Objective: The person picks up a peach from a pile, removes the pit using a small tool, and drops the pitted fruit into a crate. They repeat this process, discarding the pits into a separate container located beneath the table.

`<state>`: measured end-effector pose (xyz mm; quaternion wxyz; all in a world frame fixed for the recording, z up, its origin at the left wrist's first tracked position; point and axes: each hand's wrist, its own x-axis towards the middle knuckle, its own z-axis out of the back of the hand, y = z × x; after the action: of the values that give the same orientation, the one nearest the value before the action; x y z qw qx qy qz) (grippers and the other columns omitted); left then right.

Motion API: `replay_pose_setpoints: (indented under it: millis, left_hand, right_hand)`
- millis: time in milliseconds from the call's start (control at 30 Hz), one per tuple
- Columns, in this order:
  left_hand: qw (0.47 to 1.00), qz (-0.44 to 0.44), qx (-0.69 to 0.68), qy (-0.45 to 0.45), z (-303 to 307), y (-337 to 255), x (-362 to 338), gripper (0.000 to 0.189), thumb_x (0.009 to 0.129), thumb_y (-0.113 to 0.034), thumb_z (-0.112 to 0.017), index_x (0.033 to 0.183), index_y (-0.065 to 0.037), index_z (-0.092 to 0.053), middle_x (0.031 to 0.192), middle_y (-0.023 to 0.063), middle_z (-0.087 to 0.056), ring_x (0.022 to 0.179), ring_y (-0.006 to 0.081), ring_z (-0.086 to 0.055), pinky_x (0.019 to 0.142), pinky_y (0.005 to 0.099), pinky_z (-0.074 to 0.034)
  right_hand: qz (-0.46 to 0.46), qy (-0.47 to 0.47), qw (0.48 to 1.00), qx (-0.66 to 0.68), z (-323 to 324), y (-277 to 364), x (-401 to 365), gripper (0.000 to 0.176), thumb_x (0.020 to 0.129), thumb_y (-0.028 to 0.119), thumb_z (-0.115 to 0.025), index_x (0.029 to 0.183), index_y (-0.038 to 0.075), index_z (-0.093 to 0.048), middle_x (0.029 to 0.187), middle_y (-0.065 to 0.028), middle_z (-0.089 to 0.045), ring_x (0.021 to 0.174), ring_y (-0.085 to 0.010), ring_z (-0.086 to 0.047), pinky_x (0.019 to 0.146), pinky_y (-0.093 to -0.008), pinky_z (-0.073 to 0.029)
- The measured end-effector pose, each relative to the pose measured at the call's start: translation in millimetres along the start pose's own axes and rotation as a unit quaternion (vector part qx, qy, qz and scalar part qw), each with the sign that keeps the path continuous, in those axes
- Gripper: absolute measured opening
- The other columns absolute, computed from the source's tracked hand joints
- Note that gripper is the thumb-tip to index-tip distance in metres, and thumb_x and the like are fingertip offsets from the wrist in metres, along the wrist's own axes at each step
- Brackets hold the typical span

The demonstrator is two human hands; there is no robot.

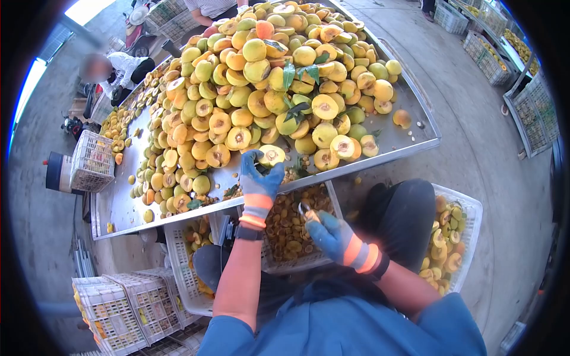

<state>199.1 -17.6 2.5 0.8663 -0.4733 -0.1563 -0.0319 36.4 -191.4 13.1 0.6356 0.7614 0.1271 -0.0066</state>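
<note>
A large heap of yellow-green peaches (237, 115), many of them cut in half with the cut faces showing, covers the metal table (113, 213). At the table's near edge my left hand (260, 181), in a blue and orange glove, has its thumb and fingers closed around a peach half (272, 155) with its cut face up. Lower and to the right, my right hand (335, 237), gloved alike, grips a pitting tool (310, 215) with a short wooden handle and a curved metal tip. That tip is clear of the peach half.
Below the table edge, a crate (332, 199) holds brown pits and scraps. White crates with peach halves flank my legs, one at right (472, 237), one at left (178, 261). Stacked crates (127, 308) stand lower left. A person (122, 71) sits beyond the table; another is at its far end.
</note>
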Motion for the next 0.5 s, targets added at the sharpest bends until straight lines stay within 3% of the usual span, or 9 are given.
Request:
replay_pose_setpoints:
  millis: [33, 100, 167, 233, 267, 367, 433, 500]
  left_hand:
    - [1.0, -0.019, -0.016, 0.014, 12.4, -12.4, -13.6, 0.049, 0.076, -0.009, -0.082, 0.117, -0.003, -0.054, 0.109, 0.0126, -0.064, 0.096, 0.0228, -0.068, 0.089, 0.0363, -0.057]
    - [0.996, -0.072, -0.038, 0.027, 32.8, -24.5, -38.9, 0.059, 0.077, -0.004, -0.078, 0.128, -0.003, -0.05, 0.118, 0.0132, -0.06, 0.103, 0.0222, -0.066, 0.094, 0.0365, -0.057]
    - [0.994, -0.071, -0.075, 0.04, 47.3, -30.0, -66.1, 0.068, 0.078, 0.0, -0.074, 0.139, -0.002, -0.045, 0.125, 0.0139, -0.058, 0.11, 0.0216, -0.064, 0.098, 0.0366, -0.056]
    - [0.99, -0.027, -0.128, 0.05, 56.8, -35.9, -89.2, 0.077, 0.078, 0.003, -0.069, 0.149, -0.002, -0.039, 0.13, 0.0146, -0.056, 0.117, 0.021, -0.061, 0.101, 0.0369, -0.055]
    - [0.962, 0.066, -0.255, 0.072, 59.6, -42.6, -101.1, 0.078, 0.08, 0.006, -0.061, 0.154, -0.001, -0.037, 0.132, 0.0146, -0.056, 0.119, 0.0211, -0.06, 0.104, 0.0356, -0.053]
    - [0.84, 0.189, -0.501, 0.088, 66.5, -43.4, -133.4, 0.066, 0.084, 0.0, -0.056, 0.15, -0.001, -0.043, 0.132, 0.0137, -0.057, 0.118, 0.0226, -0.061, 0.105, 0.0343, -0.052]
    - [0.838, 0.16, -0.52, 0.039, 58.6, -33.7, -148.1, 0.048, 0.095, -0.015, -0.053, 0.142, -0.004, -0.052, 0.125, 0.0139, -0.063, 0.113, 0.0267, -0.064, 0.104, 0.0373, -0.053]
    - [0.722, 0.236, -0.651, -0.022, 54.3, -38.4, -157.5, 0.042, 0.099, -0.023, -0.052, 0.138, -0.006, -0.054, 0.122, 0.015, -0.065, 0.113, 0.0289, -0.065, 0.103, 0.0411, -0.054]
  right_hand:
    - [0.005, -0.003, 1.0, 0.03, 0.0, 4.1, 5.0, 0.014, 0.111, 0.018, -0.056, 0.109, 0.006, -0.063, 0.08, 0.0073, -0.052, 0.072, -0.002, -0.046, 0.059, -0.0243, -0.041]
    - [-0.036, 0.007, 0.995, 0.089, -4.5, 18.3, 12.9, 0.015, 0.112, 0.018, -0.052, 0.103, 0.009, -0.06, 0.08, 0.0107, -0.048, 0.068, 0.0015, -0.043, 0.056, -0.0203, -0.035]
    - [0.027, 0.022, 0.999, -0.005, -5.7, 23.8, 15.4, 0.022, 0.108, 0.019, -0.059, 0.114, -0.001, -0.067, 0.091, -0.0203, -0.07, 0.082, -0.0325, -0.068, 0.075, -0.0396, -0.052]
    - [0.112, 0.05, 0.985, -0.123, -9.9, 26.1, 12.1, 0.025, 0.108, 0.021, -0.058, 0.116, -0.001, -0.067, 0.095, -0.0228, -0.071, 0.086, -0.0365, -0.069, 0.077, -0.0412, -0.053]
    - [0.133, 0.062, 0.977, -0.156, -13.4, 27.0, 8.4, 0.027, 0.109, 0.022, -0.057, 0.117, -0.001, -0.067, 0.097, -0.0238, -0.071, 0.087, -0.0378, -0.069, 0.078, -0.0418, -0.053]
    - [0.145, 0.078, 0.968, -0.191, -27.2, 29.5, -6.5, 0.033, 0.11, 0.028, -0.055, 0.121, -0.001, -0.066, 0.103, -0.0266, -0.072, 0.092, -0.0417, -0.069, 0.082, -0.0437, -0.054]
    - [0.126, 0.078, 0.972, -0.18, -37.7, 32.0, -15.8, 0.04, 0.111, 0.033, -0.051, 0.125, -0.001, -0.065, 0.108, -0.029, -0.072, 0.097, -0.0455, -0.07, 0.085, -0.0455, -0.054]
    - [0.132, 0.049, 0.972, -0.19, -47.4, 12.6, -20.4, 0.043, 0.112, 0.036, -0.05, 0.125, -0.002, -0.064, 0.106, -0.0299, -0.072, 0.096, -0.0474, -0.069, 0.084, -0.0475, -0.054]
